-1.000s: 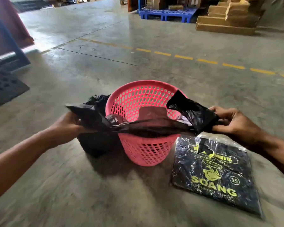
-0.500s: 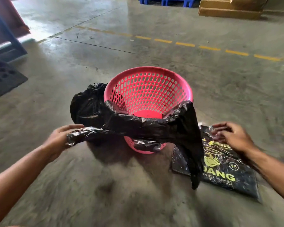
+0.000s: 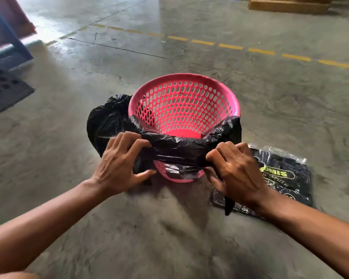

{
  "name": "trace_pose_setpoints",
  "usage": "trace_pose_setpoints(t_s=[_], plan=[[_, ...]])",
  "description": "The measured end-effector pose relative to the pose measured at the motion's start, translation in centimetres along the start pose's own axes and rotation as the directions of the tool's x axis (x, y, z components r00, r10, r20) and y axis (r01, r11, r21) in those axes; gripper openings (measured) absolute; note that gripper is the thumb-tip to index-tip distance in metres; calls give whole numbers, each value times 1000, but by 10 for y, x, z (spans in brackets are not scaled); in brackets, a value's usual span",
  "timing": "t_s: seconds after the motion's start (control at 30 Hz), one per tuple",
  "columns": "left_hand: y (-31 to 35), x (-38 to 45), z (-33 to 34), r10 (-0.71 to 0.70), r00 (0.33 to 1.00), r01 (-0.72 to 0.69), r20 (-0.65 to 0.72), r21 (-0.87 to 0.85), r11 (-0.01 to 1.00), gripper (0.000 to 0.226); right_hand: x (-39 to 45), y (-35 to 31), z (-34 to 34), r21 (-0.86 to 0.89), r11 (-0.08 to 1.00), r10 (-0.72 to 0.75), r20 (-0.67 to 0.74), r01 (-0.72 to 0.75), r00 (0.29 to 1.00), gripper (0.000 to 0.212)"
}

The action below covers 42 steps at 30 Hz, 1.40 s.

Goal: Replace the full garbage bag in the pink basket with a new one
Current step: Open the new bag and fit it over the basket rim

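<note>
Fingers: both hands, left hand (image 3: pixel 119 168) and right hand (image 3: pixel 236 170), clutch one new bag (image 3: pixel 181 150) over the near rim.
Basket: one pink basket (image 3: pixel 184 109) on the floor (image 3: pixel 169 238), inside bare.
Full bag: one full bag (image 3: pixel 107 121), tied, touching basket's left side.
Pack: one pack of bags (image 3: pixel 280 178) lying right.

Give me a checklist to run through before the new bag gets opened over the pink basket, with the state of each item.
1. Full bag out of the basket and tied: ok, it sits on the floor against the basket's left side.
2. Basket empty: ok, bare pink bottom shows.
3. Basket upright: ok.
4. Both hands on the new bag: ok, left hand and right hand pinch it at the near rim.
5. New bag's mouth opened: not ok, it lies bunched across the near rim.
6. Pack of spare bags clear of the work: ok, flat on the floor to the right.
</note>
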<state>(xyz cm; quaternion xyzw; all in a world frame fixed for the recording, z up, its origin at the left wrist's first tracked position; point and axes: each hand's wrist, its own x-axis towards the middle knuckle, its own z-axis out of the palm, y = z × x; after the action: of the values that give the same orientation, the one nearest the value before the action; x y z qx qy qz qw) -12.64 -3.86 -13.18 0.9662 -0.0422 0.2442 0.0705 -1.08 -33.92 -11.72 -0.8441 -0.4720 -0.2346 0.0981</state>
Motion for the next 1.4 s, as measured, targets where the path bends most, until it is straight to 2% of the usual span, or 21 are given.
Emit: trace_pose_setpoints(t_s=[0.1, 0.17, 0.23, 0.3, 0.37, 0.47, 0.53, 0.6, 0.67, 0.8, 0.87, 1.0, 1.1, 1.2, 1.33, 1.4], plan=[[-7, 8, 5, 21, 999, -20, -40, 33, 999, 38, 1, 13, -1, 9, 997, 72, 18, -72, 997, 14], [-14, 9, 3, 37, 998, -37, -47, 10, 999, 14, -1, 24, -6, 95, 989, 106, 51, -111, 993, 11], [-23, 9, -1, 7, 999, -9, -35, -34, 999, 9, -5, 34, -12, 247, 959, 115, 114, -140, 987, 9], [-33, 7, -6, -21, 999, 17, -44, -90, 996, 12, -7, 42, -16, 452, 868, 137, 179, -205, 974, 10], [-37, 3, -7, -15, 997, 6, -76, -113, 994, 20, -7, 47, -20, 571, 771, 205, 197, -282, 959, 17], [-22, -6, 2, -14, 993, 5, -120, -74, 997, 53, -2, 46, -25, 637, 705, 278, 157, -313, 948, 20], [-8, -9, 13, -37, 992, 33, -118, -40, 999, 67, 5, 42, -30, 645, 705, 271, 138, -294, 953, 21], [1, -9, 23, -77, 990, 75, -115, -19, 997, 70, 12, 40, -36, 632, 736, 209, 130, -244, 969, 24], [4, -5, 29, -122, 985, 120, -120, -19, 993, 64, 15, 37, -41, 590, 789, 120, 123, -170, 985, 25], [-3, 0, 30, -115, 982, 109, -150, -50, 993, 20, 14, 39, -43, 518, 849, 45, 117, -100, 992, 26], [-11, 0, 26, -121, 982, 103, -143, -131, 986, 9, 10, 40, -41, 444, 893, 34, 101, -76, 994, 23], [-24, 0, 13, -24, 993, -9, -114, -280, 960, 10, 7, 42, -34, 138, 990, 25, 49, -32, 998, 18], [-32, 1, -1, 57, 997, -73, -60, -331, 941, 12, 7, 53, -32, 22, 999, 47, 48, -48, 998, 14], [-36, 4, -16, 87, 996, -86, -12, -352, 932, 23, 7, 64, -36, -79, 991, 108, 47, -104, 993, 22], [-35, 11, -33, 113, 994, -112, -6, -194, 975, 25, 7, 71, -42, -133, 971, 213, 87, -200, 973, 44], [-31, 17, -38, 41, 999, -42, -5, -122, 992, 29, 8, 71, -43, -129, 969, 229, 130, -213, 965, 53]])
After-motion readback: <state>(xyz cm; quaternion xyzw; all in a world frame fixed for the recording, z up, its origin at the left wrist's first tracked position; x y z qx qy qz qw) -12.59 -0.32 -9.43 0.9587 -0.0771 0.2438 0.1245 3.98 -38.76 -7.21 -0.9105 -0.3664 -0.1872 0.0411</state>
